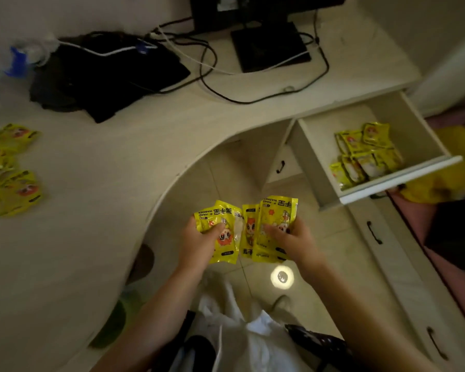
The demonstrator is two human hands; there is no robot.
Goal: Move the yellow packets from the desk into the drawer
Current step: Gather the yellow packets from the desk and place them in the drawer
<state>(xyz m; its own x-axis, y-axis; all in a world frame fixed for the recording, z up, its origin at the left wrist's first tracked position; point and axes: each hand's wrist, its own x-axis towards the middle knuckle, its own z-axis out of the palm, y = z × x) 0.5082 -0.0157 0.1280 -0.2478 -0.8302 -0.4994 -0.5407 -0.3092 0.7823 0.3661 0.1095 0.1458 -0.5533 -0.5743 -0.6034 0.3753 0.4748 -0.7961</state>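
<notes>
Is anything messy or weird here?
Nothing looks broken or spilled. The packets in the drawer lie in an untidy heap, more are scattered loose at the desk's left edge, and cables snake in a tangle across it. Both hands, left and right, hold packets over the floor.

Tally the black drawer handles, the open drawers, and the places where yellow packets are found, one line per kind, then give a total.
Black drawer handles: 3
Open drawers: 1
Places with yellow packets: 3 (desk, open drawer, both hands)
Total: 7
</notes>
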